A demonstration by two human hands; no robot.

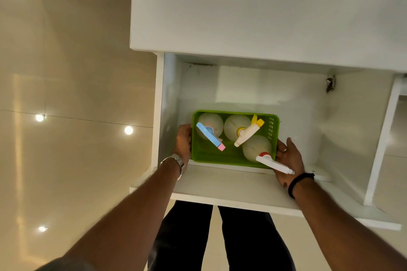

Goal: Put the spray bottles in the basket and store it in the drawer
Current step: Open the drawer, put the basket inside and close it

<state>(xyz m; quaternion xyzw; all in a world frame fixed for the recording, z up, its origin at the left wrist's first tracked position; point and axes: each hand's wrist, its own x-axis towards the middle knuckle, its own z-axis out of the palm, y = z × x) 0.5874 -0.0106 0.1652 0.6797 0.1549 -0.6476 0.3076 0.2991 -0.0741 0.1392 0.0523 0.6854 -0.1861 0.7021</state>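
Observation:
A green plastic basket (199, 156) sits low inside an open white drawer (231, 191). Three spray bottles stand in it: one with a blue and pink nozzle (210, 135), one with a yellow and white nozzle (247, 131), one with a red collar and white nozzle (267, 159) that pokes out over the near right rim. My left hand (184, 141) grips the basket's left side. My right hand (288, 156) holds its right side, with fingers along the wall.
The white cabinet top (253, 6) overhangs the drawer's far end. A metal hinge (330, 84) is on the drawer's right inner wall. Glossy beige floor tiles (66, 94) lie to the left. My dark trouser legs (220, 237) stand below the drawer front.

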